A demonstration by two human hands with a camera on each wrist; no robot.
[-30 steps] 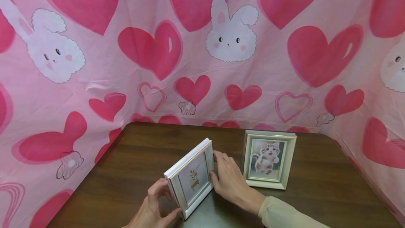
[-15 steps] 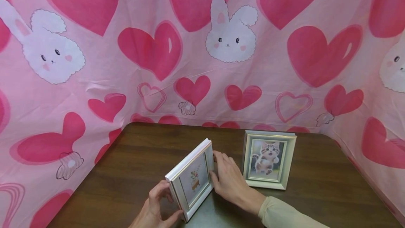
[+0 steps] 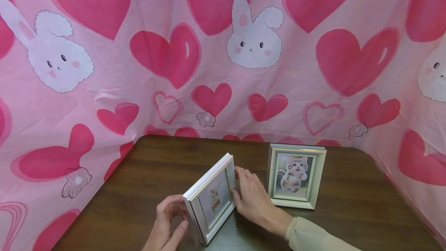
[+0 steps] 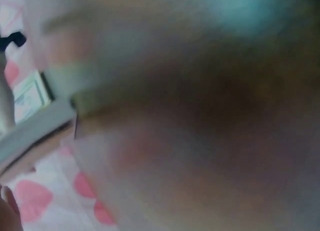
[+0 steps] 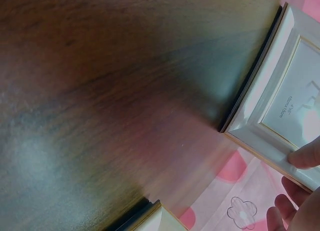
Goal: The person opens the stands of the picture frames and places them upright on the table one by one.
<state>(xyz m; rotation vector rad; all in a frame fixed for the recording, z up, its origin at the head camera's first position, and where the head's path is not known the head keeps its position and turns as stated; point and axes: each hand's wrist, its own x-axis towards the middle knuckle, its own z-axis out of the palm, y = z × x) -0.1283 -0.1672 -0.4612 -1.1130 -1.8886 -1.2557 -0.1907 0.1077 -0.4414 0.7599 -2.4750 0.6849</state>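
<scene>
A white picture frame [image 3: 214, 200] with gold trim and a potted-plant picture stands upright on the table, turned at an angle. My right hand [image 3: 256, 200] pinches its right edge, thumb on the front and fingers behind. In the right wrist view, that thumb presses the white border of the frame [image 5: 260, 101]. At the frame's left side is my left hand [image 3: 168, 220], with bent fingers by the edge and the thumb held away from the front. Whether those fingers touch the frame is hidden. The left wrist view is mostly blurred, showing the frame's edge [image 4: 37, 128].
To the right of my right hand stands a second cream frame [image 3: 318, 177] with a kitten picture. Both are on a dark brown wooden table [image 3: 153, 165]. Pink cloth [image 3: 216, 69] with hearts and rabbits hangs around the table's back and sides.
My left thumb has come off the frame's lower left front and moved left. The frame has turned very slightly. My right hand keeps its place.
</scene>
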